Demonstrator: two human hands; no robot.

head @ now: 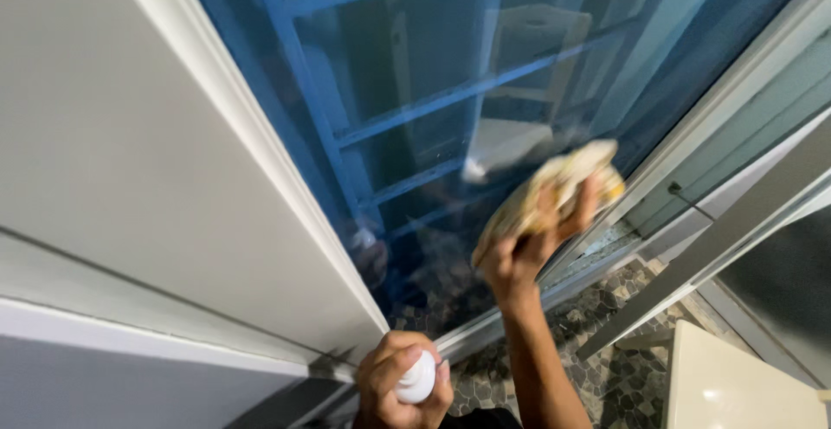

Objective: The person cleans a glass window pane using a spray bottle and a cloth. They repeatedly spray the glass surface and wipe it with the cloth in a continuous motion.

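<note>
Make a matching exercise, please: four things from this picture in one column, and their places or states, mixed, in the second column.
1. cloth
2. white bottle
3. glass pane
4. stone floor

a. gripped in the left hand, low in the picture
b. blue-tinted, with reflections
c. pressed to the glass by the right hand
d. dark mosaic of small pieces

Pairs: 1-c, 2-a, 3-b, 4-d

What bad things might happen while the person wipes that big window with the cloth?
1. The right hand presses the cloth on the glass pane with the arm stretched out; the cloth might slip loose and drop onto the stone floor.
2. The left hand grips a white bottle low and out of sight; it may bump the white frame.
</note>
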